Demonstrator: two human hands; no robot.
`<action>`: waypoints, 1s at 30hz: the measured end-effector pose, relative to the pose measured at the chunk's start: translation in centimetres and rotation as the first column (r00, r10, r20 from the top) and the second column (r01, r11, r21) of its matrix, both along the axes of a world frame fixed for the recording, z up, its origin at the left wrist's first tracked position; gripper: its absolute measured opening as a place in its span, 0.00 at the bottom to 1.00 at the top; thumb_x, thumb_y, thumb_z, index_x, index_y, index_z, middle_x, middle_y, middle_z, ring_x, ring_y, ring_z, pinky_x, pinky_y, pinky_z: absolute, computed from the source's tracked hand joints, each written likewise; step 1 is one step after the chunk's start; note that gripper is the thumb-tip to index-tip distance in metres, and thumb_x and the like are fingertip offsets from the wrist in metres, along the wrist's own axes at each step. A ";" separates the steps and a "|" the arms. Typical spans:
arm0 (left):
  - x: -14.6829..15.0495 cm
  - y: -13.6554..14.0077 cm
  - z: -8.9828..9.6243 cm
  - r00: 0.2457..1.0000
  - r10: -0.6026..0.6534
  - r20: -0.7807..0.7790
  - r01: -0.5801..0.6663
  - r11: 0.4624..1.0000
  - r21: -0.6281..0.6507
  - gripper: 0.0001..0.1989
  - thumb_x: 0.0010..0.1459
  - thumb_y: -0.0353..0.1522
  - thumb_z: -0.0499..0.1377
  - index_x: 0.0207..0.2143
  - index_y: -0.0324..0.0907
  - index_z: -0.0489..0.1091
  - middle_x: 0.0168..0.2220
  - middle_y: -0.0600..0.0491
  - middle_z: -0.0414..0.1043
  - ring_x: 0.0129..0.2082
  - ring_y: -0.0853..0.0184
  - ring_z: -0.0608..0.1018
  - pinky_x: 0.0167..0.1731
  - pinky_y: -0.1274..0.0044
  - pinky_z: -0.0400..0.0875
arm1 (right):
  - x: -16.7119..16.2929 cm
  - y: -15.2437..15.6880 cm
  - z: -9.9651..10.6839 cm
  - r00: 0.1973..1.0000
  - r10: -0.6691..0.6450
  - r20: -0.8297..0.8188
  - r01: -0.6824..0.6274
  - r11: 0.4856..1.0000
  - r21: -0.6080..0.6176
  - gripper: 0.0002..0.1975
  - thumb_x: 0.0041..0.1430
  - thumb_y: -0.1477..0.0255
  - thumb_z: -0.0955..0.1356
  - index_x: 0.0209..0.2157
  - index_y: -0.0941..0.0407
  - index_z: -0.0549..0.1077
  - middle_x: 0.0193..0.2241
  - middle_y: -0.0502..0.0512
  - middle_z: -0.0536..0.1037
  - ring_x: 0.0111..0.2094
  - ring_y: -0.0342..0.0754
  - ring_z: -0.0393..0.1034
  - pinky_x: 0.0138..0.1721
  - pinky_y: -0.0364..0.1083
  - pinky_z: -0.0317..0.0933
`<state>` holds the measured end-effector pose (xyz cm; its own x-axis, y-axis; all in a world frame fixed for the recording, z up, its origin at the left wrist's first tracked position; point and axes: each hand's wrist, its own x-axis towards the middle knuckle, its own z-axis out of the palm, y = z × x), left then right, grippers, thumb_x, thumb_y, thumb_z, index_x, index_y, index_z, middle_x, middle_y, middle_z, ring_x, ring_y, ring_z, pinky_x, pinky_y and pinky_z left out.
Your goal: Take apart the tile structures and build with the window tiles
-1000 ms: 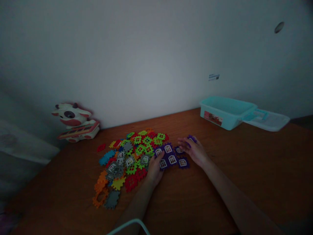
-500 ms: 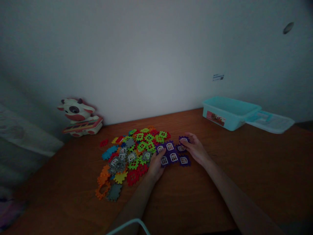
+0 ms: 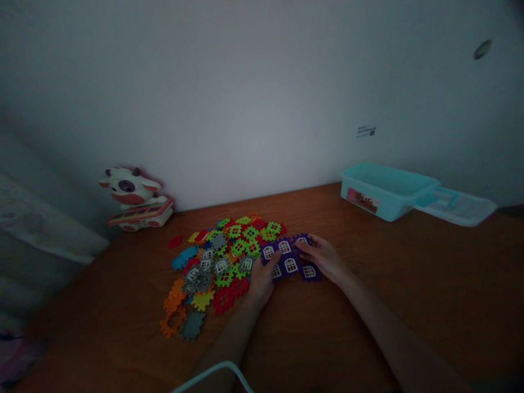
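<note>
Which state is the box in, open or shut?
Open: the box has its lid out to the right, leaving the top uncovered and inner walls visible.

Nothing can be read on the wall sticker or the box label (both too small).

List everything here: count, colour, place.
Table: 1, brown, lower half
Wall: 1, grey, behind
Wall label: 1, whitish, right
Oval object: 1, grey, upper right
Cow toy: 1, white and red, back left
Open box: 1, turquoise, back right
Lid: 1, translucent, right of box
Piece pile: many, multicoloured, centre left
Window panel: 1, purple, centre
Edge piece: 1, purple, panel's right
Lower piece: 1, purple, below edge piece
Cloth: 1, pale, left
Blurred item: 1, pinkish, lower left
Tube: 1, pale blue, bottom
Left hand: 1, bare, gripping panel
Right hand: 1, bare, gripping edge piece
</note>
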<state>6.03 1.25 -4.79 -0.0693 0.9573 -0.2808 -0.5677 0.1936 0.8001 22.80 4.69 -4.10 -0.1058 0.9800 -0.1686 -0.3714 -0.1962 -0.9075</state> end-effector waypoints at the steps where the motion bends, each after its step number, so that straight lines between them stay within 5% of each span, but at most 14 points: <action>1: 0.0 0.0 -0.1 1.000 0.004 -0.008 -0.004 1.000 0.010 0.19 0.45 0.35 0.74 0.38 0.35 0.76 0.39 0.43 0.82 0.40 0.54 0.84 0.48 0.62 0.77 | 0.0 -0.1 0.0 1.000 0.008 -0.006 -0.008 1.000 -0.002 0.15 0.43 0.67 0.80 0.33 0.55 0.78 0.32 0.50 0.82 0.29 0.43 0.75 0.33 0.41 0.72; 20: -1.1 0.0 -0.8 0.984 -0.083 -0.156 0.092 0.994 0.051 0.23 0.43 0.40 0.74 0.38 0.34 0.77 0.36 0.43 0.82 0.34 0.56 0.84 0.41 0.65 0.79 | 0.6 -0.3 0.2 0.988 0.095 0.125 -0.099 0.995 0.023 0.15 0.45 0.62 0.78 0.31 0.56 0.78 0.30 0.52 0.82 0.27 0.43 0.74 0.30 0.42 0.70; 30: -1.3 0.0 -0.4 0.983 -0.100 -0.156 0.107 0.993 0.043 0.22 0.43 0.39 0.74 0.37 0.35 0.77 0.36 0.43 0.82 0.33 0.56 0.84 0.41 0.65 0.79 | 0.5 -0.4 -0.3 0.982 0.182 0.038 -0.182 0.983 -0.013 0.15 0.45 0.61 0.78 0.32 0.56 0.80 0.31 0.55 0.83 0.27 0.46 0.76 0.32 0.45 0.72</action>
